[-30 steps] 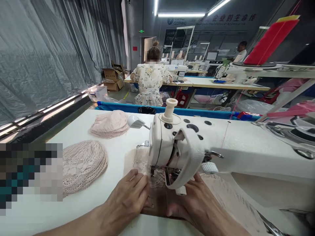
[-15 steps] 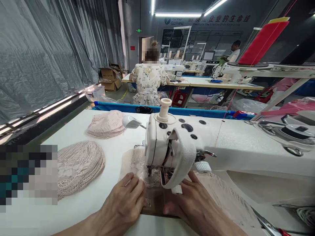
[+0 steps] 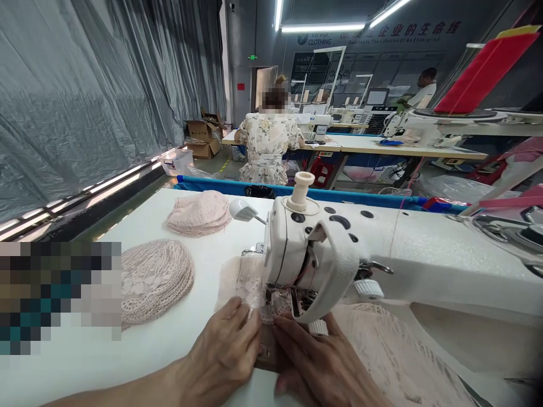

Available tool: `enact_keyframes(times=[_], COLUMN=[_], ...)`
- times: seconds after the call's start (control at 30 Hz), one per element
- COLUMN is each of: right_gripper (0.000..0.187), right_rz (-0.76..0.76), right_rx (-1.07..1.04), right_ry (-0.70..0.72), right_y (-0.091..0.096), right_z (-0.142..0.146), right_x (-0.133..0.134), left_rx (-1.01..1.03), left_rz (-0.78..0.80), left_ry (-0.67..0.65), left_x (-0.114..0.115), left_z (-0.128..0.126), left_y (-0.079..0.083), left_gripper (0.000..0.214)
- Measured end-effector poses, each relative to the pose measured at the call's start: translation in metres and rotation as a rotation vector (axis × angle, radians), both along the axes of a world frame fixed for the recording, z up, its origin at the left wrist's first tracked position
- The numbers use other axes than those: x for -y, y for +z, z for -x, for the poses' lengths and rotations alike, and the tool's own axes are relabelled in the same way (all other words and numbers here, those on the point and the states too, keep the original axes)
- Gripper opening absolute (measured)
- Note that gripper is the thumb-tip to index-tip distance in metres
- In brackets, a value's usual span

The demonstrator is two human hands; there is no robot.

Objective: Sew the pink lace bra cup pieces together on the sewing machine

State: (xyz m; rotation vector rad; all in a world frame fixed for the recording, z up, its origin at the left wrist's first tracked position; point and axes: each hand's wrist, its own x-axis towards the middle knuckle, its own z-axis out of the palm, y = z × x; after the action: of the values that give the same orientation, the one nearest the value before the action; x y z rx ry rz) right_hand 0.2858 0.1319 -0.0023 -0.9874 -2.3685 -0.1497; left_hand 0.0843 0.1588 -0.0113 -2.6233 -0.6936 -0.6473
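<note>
Sewing machine, 4 o'clock. Lace stack, 8, apparently queued. Right hand, 5: half-open. Left hand, 7: curled, grip unclear. Lace piece, 6: under presser foot, both hands on it, seam likely unfinished.

"What sort of place is this?"
"A garment workshop: there's a bulky white sewing machine and a tall red thread cone."
"What else?"
"More white sewing machines on long, pale-topped tables, and 'CLOTHING' in pale letters on the dark grey wall."
</note>
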Motion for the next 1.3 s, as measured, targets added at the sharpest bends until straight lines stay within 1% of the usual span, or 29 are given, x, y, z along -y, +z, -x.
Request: enact_keyframes(times=[0.17, 0.23, 0.33, 0.37, 0.5, 0.57, 0.7, 0.77, 0.83, 0.9, 0.97, 1.07, 1.13, 1.17, 1.2, 1.23, 1.3], right_gripper=[0.025, 0.03, 0.036, 0.035, 0.031, 0.033, 0.038, 0.037, 0.037, 0.038, 0.043, 0.05, 0.05, 0.049, 0.049, 0.052, 0.064], right_rz=[-0.024, -0.026, -0.029, -0.036, -0.072, -0.087, -0.101, -0.103, -0.113, -0.122, -0.113, -0.068, -0.027, -0.006, 0.011, 0.012, -0.007], right_rx=[-0.021, -0.039, -0.023, -0.013, 0.072, 0.042, -0.068, -0.076, -0.049, -0.011, -0.013, -0.071, -0.108, -0.12, -0.121, -0.106, -0.037], right_ry=[0.011, 0.015, 0.002, -0.013, -0.028, -0.026, -0.02, -0.012, 0.001, 0.026, 0.047, 0.093, 0.118, 0.122, 0.126, 0.14, 0.194], right_y=[0.0, 0.0, -0.002, -0.002, -0.003, -0.004, -0.004, -0.002, 0.001, 0.003, 0.006, 0.013, 0.02, 0.024, 0.027, 0.03, 0.028], right_z=[0.0, 0.0, -0.002, -0.003, -0.006, -0.006, 0.0, 0.001, 0.002, 0.003, 0.004, 0.011, 0.016, 0.019, 0.022, 0.024, 0.03], right_x=[-0.001, -0.002, -0.003, -0.004, -0.007, -0.008, -0.009, -0.008, -0.007, -0.006, -0.003, 0.001, 0.006, 0.009, 0.012, 0.016, 0.027], left_rx=[0.031, 0.021, 0.007, 0.006, -0.001, -0.011, -0.028, -0.06, -0.086, -0.102, -0.112, -0.058, 0.014, 0.036, 0.041, 0.028, -0.042], left_rz=[-0.017, 0.0, 0.037, 0.048, 0.115, 0.15, 0.182, 0.247, 0.301, 0.334, 0.405, 0.552, 0.571, 0.561, 0.544, 0.528, 0.466], left_ry=[-0.021, -0.013, 0.014, 0.026, 0.066, 0.082, 0.12, 0.169, 0.221, 0.273, 0.285, 0.197, 0.142, 0.132, 0.128, 0.126, 0.126], left_x=[-0.001, -0.001, -0.003, -0.004, -0.009, -0.016, -0.037, -0.046, -0.048, -0.041, -0.028, -0.007, 0.006, 0.012, 0.019, 0.028, 0.05], left_z=[-0.002, -0.002, 0.001, 0.002, 0.004, 0.007, 0.016, 0.021, 0.026, 0.03, 0.036, 0.049, 0.058, 0.063, 0.067, 0.07, 0.075], left_y=[0.007, 0.008, 0.005, 0.004, 0.005, 0.009, 0.014, 0.016, 0.019, 0.024, 0.03, 0.04, 0.043, 0.043, 0.04, 0.035, 0.021], left_gripper=[0.012, 0.013, 0.006, 0.008, 0.032, 0.04, 0.043, 0.044, 0.051, 0.052, 0.043, 0.033, 0.031, 0.034, 0.042, 0.053, 0.078])
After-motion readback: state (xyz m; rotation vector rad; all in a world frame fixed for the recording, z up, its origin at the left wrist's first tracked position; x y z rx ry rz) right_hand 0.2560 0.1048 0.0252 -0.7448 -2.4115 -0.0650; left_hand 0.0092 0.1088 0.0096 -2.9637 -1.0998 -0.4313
